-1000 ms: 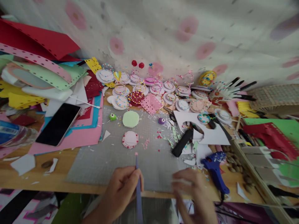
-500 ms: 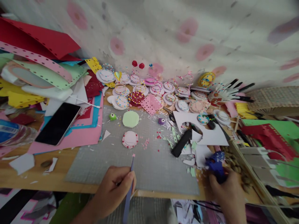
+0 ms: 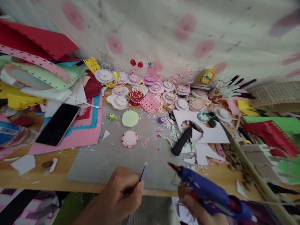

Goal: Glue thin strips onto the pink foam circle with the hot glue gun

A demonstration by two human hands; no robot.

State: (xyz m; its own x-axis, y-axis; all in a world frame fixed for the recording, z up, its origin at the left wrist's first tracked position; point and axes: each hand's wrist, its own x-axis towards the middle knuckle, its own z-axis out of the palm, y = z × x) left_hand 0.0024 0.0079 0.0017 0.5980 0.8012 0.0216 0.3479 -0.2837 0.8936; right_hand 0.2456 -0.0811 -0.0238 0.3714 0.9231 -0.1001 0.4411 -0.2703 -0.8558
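Presently, the left hand [image 3: 124, 192] pinches tweezers [image 3: 143, 172] slanting far and right to a tiny pink piece [image 3: 145, 163], left of and apart from the nozzle [image 3: 173, 166] of the glue gun [image 3: 206, 187] the right hand [image 3: 198, 211] grips.

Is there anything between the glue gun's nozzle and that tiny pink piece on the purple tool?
Nothing visible: between the glue gun in the right hand and the pink piece on the purple tool in the left hand, only bare gray mat shows beneath.
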